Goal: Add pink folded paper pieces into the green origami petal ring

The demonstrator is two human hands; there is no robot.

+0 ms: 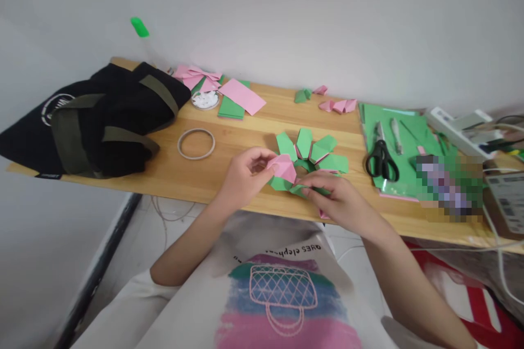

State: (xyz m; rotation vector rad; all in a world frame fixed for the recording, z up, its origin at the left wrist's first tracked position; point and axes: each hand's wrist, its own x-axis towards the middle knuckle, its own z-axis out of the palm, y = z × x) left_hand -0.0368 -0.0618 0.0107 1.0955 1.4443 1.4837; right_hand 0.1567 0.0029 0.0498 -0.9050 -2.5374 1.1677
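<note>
A ring of folded green paper petals (313, 154) lies on the wooden table (245, 136) near its front edge. My left hand (244, 174) is closed in a pinch on a folded pink paper piece (283, 167) at the ring's left side. My right hand (338, 199) is closed, its fingers pressing the green petals at the ring's lower edge. Pink shows between some of the green petals.
A black bag (102, 120) fills the table's left end, with a tape ring (196, 143) beside it. Pink and green paper sheets (239, 99), a small dish (205, 100) and folded pieces lie behind. Scissors (382, 159) rest on a green mat (393, 136) at right.
</note>
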